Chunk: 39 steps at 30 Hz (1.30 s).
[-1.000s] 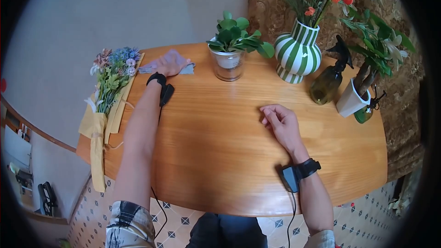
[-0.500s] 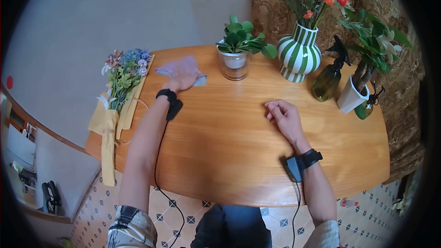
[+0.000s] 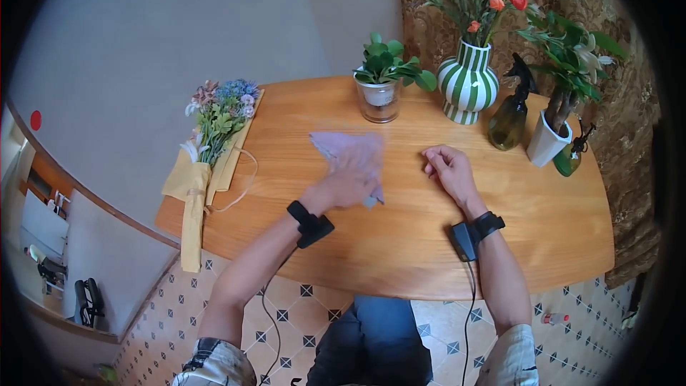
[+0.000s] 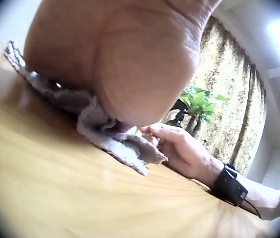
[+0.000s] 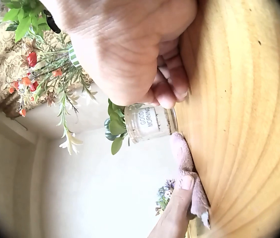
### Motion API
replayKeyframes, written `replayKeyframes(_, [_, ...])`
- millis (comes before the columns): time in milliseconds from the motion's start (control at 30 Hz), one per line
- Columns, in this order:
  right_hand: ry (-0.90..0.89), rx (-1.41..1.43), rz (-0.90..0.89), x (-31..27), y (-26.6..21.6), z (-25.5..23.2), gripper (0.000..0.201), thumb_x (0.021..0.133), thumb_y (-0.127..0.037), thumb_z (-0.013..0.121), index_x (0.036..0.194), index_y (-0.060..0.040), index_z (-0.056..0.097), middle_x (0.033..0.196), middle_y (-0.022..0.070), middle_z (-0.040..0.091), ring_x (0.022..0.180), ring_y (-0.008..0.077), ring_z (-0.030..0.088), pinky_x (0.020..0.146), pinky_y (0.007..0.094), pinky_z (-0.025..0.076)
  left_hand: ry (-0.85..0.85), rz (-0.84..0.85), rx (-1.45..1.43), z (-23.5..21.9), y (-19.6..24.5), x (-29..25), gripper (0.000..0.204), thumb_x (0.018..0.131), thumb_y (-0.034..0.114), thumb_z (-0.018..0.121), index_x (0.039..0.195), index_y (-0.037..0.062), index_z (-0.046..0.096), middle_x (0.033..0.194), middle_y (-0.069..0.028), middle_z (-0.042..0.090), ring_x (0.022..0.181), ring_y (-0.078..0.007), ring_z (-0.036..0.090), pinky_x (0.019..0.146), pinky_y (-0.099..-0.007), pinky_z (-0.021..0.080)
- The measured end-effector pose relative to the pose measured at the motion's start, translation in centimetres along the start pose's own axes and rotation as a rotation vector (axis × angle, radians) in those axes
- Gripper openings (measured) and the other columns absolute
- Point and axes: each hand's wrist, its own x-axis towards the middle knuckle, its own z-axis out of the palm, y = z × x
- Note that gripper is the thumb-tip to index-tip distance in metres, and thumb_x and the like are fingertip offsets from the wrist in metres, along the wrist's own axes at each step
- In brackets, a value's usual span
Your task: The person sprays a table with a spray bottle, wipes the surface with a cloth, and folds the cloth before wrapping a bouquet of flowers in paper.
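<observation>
My left hand (image 3: 349, 181) lies spread over a pale purple cloth (image 3: 361, 141) and presses it to the wooden table, left of the right hand; motion blurs its fingers. In the left wrist view the cloth (image 4: 122, 148) is rumpled under the palm. The thumb runs along the cloth (image 5: 182, 153) in the right wrist view. My right hand (image 3: 451, 171) rests on the tabletop with loosely curled fingers and holds nothing. A glass pot with a green plant (image 3: 379, 100) stands behind the cloth.
A wrapped bouquet (image 3: 218, 121) lies along the left edge, its string (image 3: 250, 179) trailing on the table (image 3: 400, 243). Toward the back right stand a striped vase (image 3: 468, 86) of flowers, a dark spray bottle (image 3: 507, 125) and a white potted plant (image 3: 549, 141).
My left hand has swept the cloth from the back left to the middle of the table, nearer to me. The right hand stays in its place while the head view shifts.
</observation>
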Motion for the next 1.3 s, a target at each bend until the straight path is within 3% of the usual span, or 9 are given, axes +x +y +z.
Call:
replayKeyframes(200, [0.142,0.127,-0.023,-0.1,-1.0,-0.2,0.022,0.096,-0.019,0.054,0.100,-0.0005,0.064,0.067,0.0004,0.059,0.060,0.0057,0.054,0.055,0.0201,0.044,0.051,0.210,-0.080,1.5,2.5,0.9,0.061,0.097,0.041,0.024,0.149,0.0105,0.016,0.155,-0.0213,0.010,0.142,-0.0418,0.007,0.112,-0.0588,0.007])
replayKeyframes(333, [0.257,0.189,-0.069,0.3,-0.7,-0.7,0.022,0.096,-0.020,0.055,0.100,-0.0012,0.064,0.065,-0.0004,0.057,0.057,0.0054,0.053,0.052,0.0201,0.044,0.025,0.202,-0.097,0.5,5.1,1.9,0.059,0.100,0.040,0.022,0.150,0.0103,0.016,0.155,-0.0175,0.012,0.143,-0.0394,0.007,0.113,-0.0568,0.006])
replayKeyframes(433, [0.348,0.210,-0.058,0.6,-0.9,-1.2,0.022,0.095,-0.021,0.055,0.101,-0.0017,0.065,0.064,-0.0009,0.056,0.056,0.0052,0.053,0.050,0.0200,0.043,0.126,0.250,-0.095,0.9,6.2,3.9,0.057,0.100,0.037,0.024,0.148,0.0074,0.020,0.155,-0.0173,0.015,0.143,-0.0396,0.009,0.112,-0.0588,0.011])
replayKeyframes(633, [0.438,0.196,-0.090,1.0,-0.6,-2.1,0.022,0.095,-0.021,0.056,0.101,-0.0019,0.066,0.063,-0.0012,0.056,0.054,0.0049,0.052,0.048,0.0193,0.042,0.259,0.202,-0.129,1.5,8.6,8.5,0.055,0.098,0.032,0.029,0.146,0.0036,0.024,0.154,-0.0177,0.017,0.141,-0.0399,0.013,0.110,-0.0595,0.015])
replayKeyframes(867, [0.419,0.177,-0.094,1.0,-0.5,-2.2,0.022,0.095,-0.021,0.056,0.100,-0.0020,0.066,0.061,-0.0015,0.055,0.053,0.0050,0.051,0.047,0.0198,0.041,0.361,-0.020,-0.287,1.5,10.5,11.1,0.056,0.097,0.029,0.031,0.143,-0.0010,0.026,0.152,-0.0222,0.019,0.141,-0.0407,0.013,0.111,-0.0575,0.013])
replayKeyframes(1033, [0.426,0.140,-0.103,1.1,0.1,-2.8,0.022,0.095,-0.021,0.056,0.101,-0.0020,0.066,0.061,-0.0018,0.054,0.052,0.0049,0.050,0.047,0.0198,0.040,0.292,-0.009,-0.273,1.3,9.6,9.4,0.059,0.096,0.028,0.034,0.144,-0.0032,0.022,0.152,-0.0232,0.019,0.142,-0.0392,0.013,0.113,-0.0541,0.012])
replayKeyframes(1100, [0.415,0.134,-0.106,1.3,0.4,-3.1,0.023,0.095,-0.021,0.056,0.101,-0.0019,0.066,0.061,-0.0018,0.054,0.052,0.0049,0.050,0.047,0.0200,0.040,0.340,0.105,-0.241,1.8,8.8,8.2,0.053,0.096,0.028,0.032,0.141,-0.0022,0.033,0.148,-0.0263,0.025,0.139,-0.0436,0.019,0.111,-0.0584,0.014])
replayKeyframes(1233, [0.407,0.118,-0.119,1.2,0.6,-3.3,0.023,0.095,-0.021,0.056,0.101,-0.0019,0.066,0.061,-0.0014,0.054,0.054,0.0051,0.051,0.047,0.0203,0.040,0.262,0.194,-0.117,1.2,6.7,4.1,0.056,0.093,0.025,0.040,0.140,-0.0039,0.031,0.148,-0.0253,0.028,0.139,-0.0419,0.022,0.112,-0.0540,0.018])
replayKeyframes(1300, [0.408,0.107,-0.137,1.3,0.7,-3.3,0.023,0.095,-0.022,0.056,0.101,-0.0020,0.066,0.061,-0.0013,0.054,0.054,0.0054,0.051,0.047,0.0204,0.039,0.303,0.338,-0.055,2.3,4.5,2.3,0.056,0.092,0.024,0.042,0.140,-0.0041,0.032,0.146,-0.0262,0.030,0.138,-0.0425,0.023,0.111,-0.0527,0.020])
